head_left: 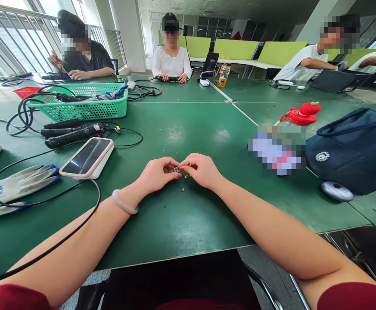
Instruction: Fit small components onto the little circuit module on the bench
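Note:
Both hands meet low over the middle of the green table [175, 224]. With thumb and fingers closed, my left hand [157, 173] pinches a small, shiny metallic part [176, 169], its kind too small to make out. My right hand [203, 170] is closed in a pinch right beside that part; whatever lies between its fingertips is hidden. Just under the right fingers there is a tiny silvery piece [188, 176]. A little nearer to me, a tiny copper-coloured piece [183, 189] lies on the table.
Left are a phone [87, 157], work gloves [20, 185], a black handheld device [76, 134], and a green basket [81, 113]. A black cable [99, 202] crosses above my left forearm. A dark blue bag [352, 148] and red-lidded bottle [299, 116] stand right. Several people sit around.

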Available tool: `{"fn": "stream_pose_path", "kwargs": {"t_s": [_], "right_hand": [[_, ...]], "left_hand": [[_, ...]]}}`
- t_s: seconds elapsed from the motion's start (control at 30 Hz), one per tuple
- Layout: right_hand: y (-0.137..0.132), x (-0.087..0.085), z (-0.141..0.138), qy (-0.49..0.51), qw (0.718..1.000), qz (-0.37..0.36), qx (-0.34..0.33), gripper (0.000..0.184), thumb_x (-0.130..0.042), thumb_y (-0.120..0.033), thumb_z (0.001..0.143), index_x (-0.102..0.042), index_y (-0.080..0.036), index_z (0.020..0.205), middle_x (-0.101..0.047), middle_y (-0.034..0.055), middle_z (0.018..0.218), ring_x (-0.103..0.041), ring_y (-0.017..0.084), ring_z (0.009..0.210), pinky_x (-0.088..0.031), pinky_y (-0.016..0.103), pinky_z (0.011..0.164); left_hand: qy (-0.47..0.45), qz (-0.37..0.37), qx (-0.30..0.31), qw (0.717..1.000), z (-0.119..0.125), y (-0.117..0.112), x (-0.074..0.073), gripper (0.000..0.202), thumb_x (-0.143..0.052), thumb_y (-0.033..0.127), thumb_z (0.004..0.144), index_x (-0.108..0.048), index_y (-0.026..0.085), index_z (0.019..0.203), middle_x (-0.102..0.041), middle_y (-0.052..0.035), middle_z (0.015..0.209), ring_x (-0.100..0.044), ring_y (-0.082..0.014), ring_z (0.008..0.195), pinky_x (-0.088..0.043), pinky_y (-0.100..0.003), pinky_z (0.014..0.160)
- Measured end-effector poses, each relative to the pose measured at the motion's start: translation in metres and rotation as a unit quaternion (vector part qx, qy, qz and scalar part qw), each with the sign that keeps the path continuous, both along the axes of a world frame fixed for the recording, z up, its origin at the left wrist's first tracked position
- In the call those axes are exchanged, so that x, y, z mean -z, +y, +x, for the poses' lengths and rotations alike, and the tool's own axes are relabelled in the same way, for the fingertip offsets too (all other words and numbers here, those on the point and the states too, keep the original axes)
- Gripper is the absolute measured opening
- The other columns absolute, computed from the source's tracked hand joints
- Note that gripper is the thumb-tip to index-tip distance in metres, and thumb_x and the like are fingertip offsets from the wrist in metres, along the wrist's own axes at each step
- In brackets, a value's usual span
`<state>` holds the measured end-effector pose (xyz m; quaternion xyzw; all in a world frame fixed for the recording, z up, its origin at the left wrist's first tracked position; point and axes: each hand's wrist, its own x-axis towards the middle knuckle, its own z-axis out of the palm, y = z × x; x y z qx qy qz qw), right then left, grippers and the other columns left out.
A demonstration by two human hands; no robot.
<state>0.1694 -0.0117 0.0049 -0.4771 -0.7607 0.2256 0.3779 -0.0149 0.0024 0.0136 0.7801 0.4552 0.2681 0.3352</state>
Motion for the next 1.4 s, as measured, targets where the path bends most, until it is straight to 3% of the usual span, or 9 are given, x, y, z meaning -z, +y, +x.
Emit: {"fn": "stream_pose_path", "kwargs": {"t_s": [0.27, 0.43, 0.7, 0.93, 1.23, 1.4], "right_hand": [[0.007, 0.006, 0.01, -0.142, 0.988, -0.059, 0.0, 0.005, -0.069, -0.023, 0.077, -0.071, -0.02, 0.073, -0.06, 0.0001, 0.077, -0.052, 0.011, 0.069, -0.038, 0.025, 0.065], [0.003, 0.005, 0.002, -0.189, 0.981, -0.044, -0.007, 0.008, -0.064, -0.021, 0.08, -0.069, -0.019, 0.075, -0.06, 0.0015, 0.08, -0.053, 0.012, 0.073, -0.038, 0.025, 0.067], [-0.003, -0.001, 0.0, -0.09, 0.995, 0.013, 0.044, 0.008, -0.064, -0.019, 0.081, -0.068, -0.019, 0.074, -0.06, 0.0008, 0.078, -0.05, 0.011, 0.068, -0.038, 0.025, 0.064], [-0.002, 0.0, -0.001, -0.066, 0.996, 0.023, 0.047, 0.008, -0.064, -0.02, 0.081, -0.068, -0.019, 0.074, -0.059, 0.0002, 0.075, -0.049, 0.011, 0.065, -0.038, 0.026, 0.063], [-0.003, -0.001, -0.001, -0.092, 0.994, 0.028, 0.052, 0.009, -0.062, -0.02, 0.083, -0.067, -0.019, 0.075, -0.059, 0.0005, 0.078, -0.05, 0.011, 0.065, -0.037, 0.025, 0.061], [-0.003, 0.001, -0.002, -0.147, 0.986, 0.069, 0.049, 0.008, -0.062, -0.021, 0.084, -0.067, -0.019, 0.079, -0.062, 0.0019, 0.084, -0.054, 0.013, 0.073, -0.039, 0.025, 0.065]], "left_hand": [[0.024, 0.014, -0.015, 0.999, -0.002, 0.003, 0.003, 0.026, -0.067, 0.032, 0.07, -0.068, 0.021, 0.094, -0.068, -0.0004, 0.081, -0.059, -0.015, 0.073, -0.048, -0.028, 0.072], [0.021, 0.018, -0.016, 0.999, -0.003, 0.005, 0.005, 0.026, -0.067, 0.032, 0.07, -0.068, 0.021, 0.094, -0.067, -0.0007, 0.08, -0.06, -0.0152, 0.073, -0.048, -0.028, 0.072], [-0.001, 0.002, -0.044, 0.999, -0.002, 0.003, 0.003, 0.032, -0.073, 0.04, 0.064, -0.067, 0.019, 0.087, -0.066, -0.0006, 0.075, -0.058, -0.0145, 0.068, -0.048, -0.029, 0.07], [-0.014, -0.002, -0.047, 0.999, -0.001, 0.003, 0.003, 0.032, -0.074, 0.039, 0.065, -0.068, 0.018, 0.088, -0.066, -0.0008, 0.077, -0.058, -0.0132, 0.068, -0.048, -0.027, 0.069], [-0.018, 0.003, -0.056, 0.998, -0.002, 0.005, 0.004, 0.032, -0.073, 0.039, 0.065, -0.068, 0.019, 0.089, -0.067, -0.0017, 0.079, -0.059, -0.0138, 0.068, -0.05, -0.028, 0.069], [-0.018, 0.009, -0.054, 0.998, -0.002, 0.004, 0.004, 0.032, -0.073, 0.04, 0.065, -0.068, 0.019, 0.089, -0.068, -0.0012, 0.079, -0.059, -0.0136, 0.068, -0.05, -0.028, 0.069]]}}
